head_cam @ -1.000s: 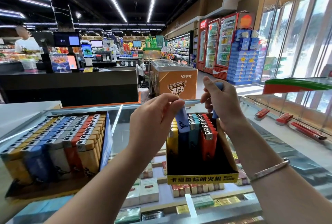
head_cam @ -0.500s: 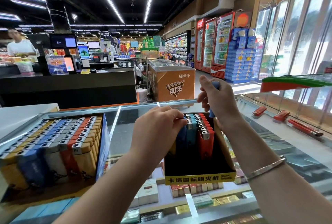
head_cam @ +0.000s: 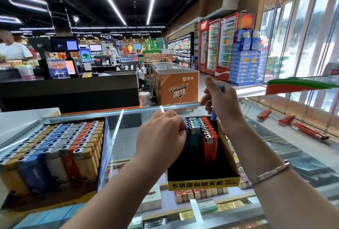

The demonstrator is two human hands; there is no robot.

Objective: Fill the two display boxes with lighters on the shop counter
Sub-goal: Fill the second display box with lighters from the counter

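Note:
A yellow-fronted display box (head_cam: 203, 183) stands on the glass counter, holding rows of blue, teal and red lighters at its back. My left hand (head_cam: 161, 137) pinches a dark blue lighter (head_cam: 187, 138) that sits low in the box's left rows. Above the box's right rear corner, my right hand (head_cam: 222, 104) grips a light blue lighter (head_cam: 214, 116) upright. A blue display box (head_cam: 105, 153) on the left is packed with yellow, blue, grey and orange lighters.
Three red lighters (head_cam: 310, 133) lie loose on the glass counter (head_cam: 275, 142) to the right. Cigarette packs show under the glass. A black checkout desk (head_cam: 73, 89), an orange freezer (head_cam: 176, 85) and a person at far left stand beyond.
My left hand has pushed the dark blue lighter down from above the box into its left rows. My right hand stays raised with its light blue lighter.

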